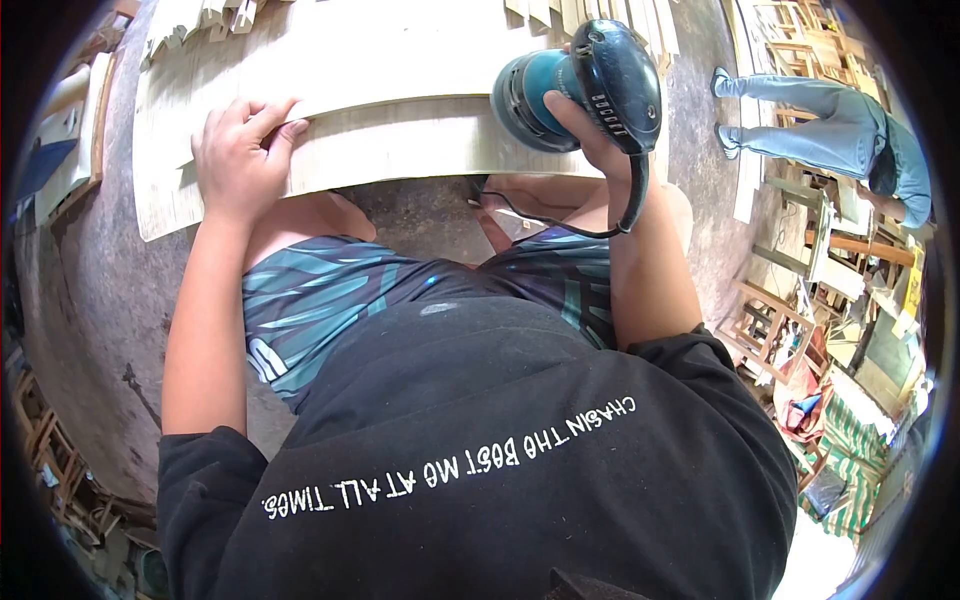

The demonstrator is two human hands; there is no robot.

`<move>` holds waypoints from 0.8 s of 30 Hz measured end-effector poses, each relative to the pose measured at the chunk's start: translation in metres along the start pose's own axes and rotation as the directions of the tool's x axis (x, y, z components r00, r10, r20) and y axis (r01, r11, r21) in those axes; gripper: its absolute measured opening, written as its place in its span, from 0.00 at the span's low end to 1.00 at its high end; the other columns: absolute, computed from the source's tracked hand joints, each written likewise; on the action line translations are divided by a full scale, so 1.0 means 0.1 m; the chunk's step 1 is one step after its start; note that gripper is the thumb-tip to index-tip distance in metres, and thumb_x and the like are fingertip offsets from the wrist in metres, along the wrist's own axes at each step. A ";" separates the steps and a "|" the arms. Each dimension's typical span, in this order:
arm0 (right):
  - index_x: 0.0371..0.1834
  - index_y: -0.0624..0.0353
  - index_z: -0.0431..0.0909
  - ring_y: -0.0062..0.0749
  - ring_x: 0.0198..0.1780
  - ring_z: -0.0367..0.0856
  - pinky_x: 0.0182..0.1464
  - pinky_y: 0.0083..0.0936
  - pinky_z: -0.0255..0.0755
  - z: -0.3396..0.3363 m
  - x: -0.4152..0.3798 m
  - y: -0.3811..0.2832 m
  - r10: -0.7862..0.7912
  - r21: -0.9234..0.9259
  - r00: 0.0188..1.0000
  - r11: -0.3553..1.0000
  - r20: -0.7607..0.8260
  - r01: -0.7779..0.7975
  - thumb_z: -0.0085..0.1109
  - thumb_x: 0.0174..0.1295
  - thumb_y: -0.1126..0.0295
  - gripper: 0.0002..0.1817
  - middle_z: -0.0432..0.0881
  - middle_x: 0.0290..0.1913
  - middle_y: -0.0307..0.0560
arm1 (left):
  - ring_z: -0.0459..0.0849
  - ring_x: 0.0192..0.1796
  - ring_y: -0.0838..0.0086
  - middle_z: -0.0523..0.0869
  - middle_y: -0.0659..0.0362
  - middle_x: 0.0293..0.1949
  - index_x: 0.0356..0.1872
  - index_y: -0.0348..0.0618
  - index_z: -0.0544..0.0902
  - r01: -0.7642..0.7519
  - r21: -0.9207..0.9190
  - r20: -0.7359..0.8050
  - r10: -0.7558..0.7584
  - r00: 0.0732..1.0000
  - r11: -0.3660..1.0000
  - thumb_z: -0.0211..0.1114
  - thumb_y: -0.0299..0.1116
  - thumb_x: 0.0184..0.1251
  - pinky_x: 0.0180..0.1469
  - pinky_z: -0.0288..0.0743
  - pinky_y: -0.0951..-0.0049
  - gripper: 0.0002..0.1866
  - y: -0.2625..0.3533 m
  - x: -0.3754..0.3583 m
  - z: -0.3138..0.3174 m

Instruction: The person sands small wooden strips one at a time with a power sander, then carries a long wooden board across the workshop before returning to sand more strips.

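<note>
A curved wooden strip (400, 138) lies across a pale wooden board (160, 190) in front of my body. At the strip's left end, my left hand (243, 150) grips it with the fingers curled and the thumb against its edge. My right hand (590, 135) is wrapped round a teal and black power sander (540, 95), with part of the fingers hidden behind the tool. The sander is tilted, its round pad facing left, at the right part of the strip. Whether the pad touches the wood I cannot tell. A black cord (632, 200) hangs from the sander.
More thin wooden pieces (235, 15) lie at the board's far edge. On the right, another person (830, 130) in blue clothes stands near wooden frames (770, 325) and a striped green sheet (850, 460). Wooden items (85, 140) stand at the left.
</note>
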State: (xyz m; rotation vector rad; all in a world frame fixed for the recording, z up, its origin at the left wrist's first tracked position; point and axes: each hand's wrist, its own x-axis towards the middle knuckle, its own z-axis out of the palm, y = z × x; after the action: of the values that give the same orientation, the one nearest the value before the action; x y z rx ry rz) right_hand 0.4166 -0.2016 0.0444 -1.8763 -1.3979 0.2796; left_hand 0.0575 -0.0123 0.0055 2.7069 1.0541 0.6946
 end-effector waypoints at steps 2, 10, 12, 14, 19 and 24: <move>0.59 0.56 0.85 0.39 0.54 0.89 0.60 0.38 0.81 0.02 0.01 -0.03 0.001 0.027 1.000 1.000 0.011 -0.001 0.84 0.52 0.52 0.33 0.90 0.51 0.47 | 0.83 0.44 0.62 0.87 0.61 0.37 0.48 0.53 0.94 -0.003 -0.010 -0.002 0.003 1.000 1.000 0.77 0.42 0.63 0.50 0.74 0.60 0.13 -0.01 0.00 0.01; 0.59 0.56 0.85 0.39 0.54 0.88 0.60 0.38 0.81 0.15 0.07 -0.07 -0.021 0.030 0.998 0.999 0.051 0.019 0.84 0.52 0.51 0.34 0.90 0.52 0.48 | 0.82 0.46 0.66 0.86 0.66 0.37 0.49 0.62 0.94 0.026 -0.005 0.012 -0.026 1.000 1.000 0.75 0.47 0.64 0.51 0.71 0.60 0.14 -0.06 -0.02 0.06; 0.59 0.56 0.85 0.40 0.54 0.88 0.60 0.39 0.81 0.18 0.09 -0.10 -0.031 0.074 0.997 0.997 0.065 0.026 0.83 0.52 0.51 0.34 0.90 0.52 0.48 | 0.82 0.48 0.67 0.86 0.68 0.38 0.49 0.66 0.95 0.040 0.004 0.024 -0.040 0.999 0.999 0.74 0.50 0.65 0.52 0.69 0.60 0.14 -0.08 -0.03 0.08; 0.59 0.56 0.85 0.40 0.55 0.88 0.60 0.39 0.81 0.23 0.11 -0.13 -0.038 0.081 0.998 0.996 0.058 0.033 0.83 0.52 0.51 0.34 0.90 0.52 0.49 | 0.82 0.48 0.67 0.86 0.68 0.38 0.49 0.66 0.95 0.036 0.004 0.020 -0.036 0.999 0.999 0.74 0.51 0.65 0.52 0.69 0.60 0.14 -0.08 -0.02 0.08; 0.59 0.56 0.85 0.39 0.55 0.89 0.60 0.39 0.81 0.33 0.16 -0.26 -0.017 0.062 0.996 0.998 0.093 0.011 0.83 0.52 0.51 0.34 0.90 0.52 0.49 | 0.82 0.45 0.65 0.85 0.66 0.35 0.48 0.61 0.95 0.002 -0.008 -0.022 -0.002 1.000 1.000 0.76 0.47 0.63 0.49 0.72 0.60 0.14 -0.07 -0.01 0.08; 0.59 0.55 0.85 0.38 0.54 0.89 0.59 0.38 0.82 0.46 0.23 -0.29 -0.058 0.053 0.992 0.997 0.113 0.052 0.84 0.51 0.51 0.34 0.91 0.51 0.48 | 0.82 0.44 0.65 0.85 0.66 0.34 0.47 0.59 0.95 -0.008 -0.008 -0.049 0.008 0.999 1.000 0.77 0.47 0.63 0.48 0.72 0.60 0.14 -0.07 -0.01 0.11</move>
State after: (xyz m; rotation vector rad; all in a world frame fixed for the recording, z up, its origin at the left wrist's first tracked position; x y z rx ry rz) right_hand 0.3777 -0.1580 0.0390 -1.8017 -1.5033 0.3969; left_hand 0.0572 -0.0075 -0.0068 2.7021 1.0494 0.7687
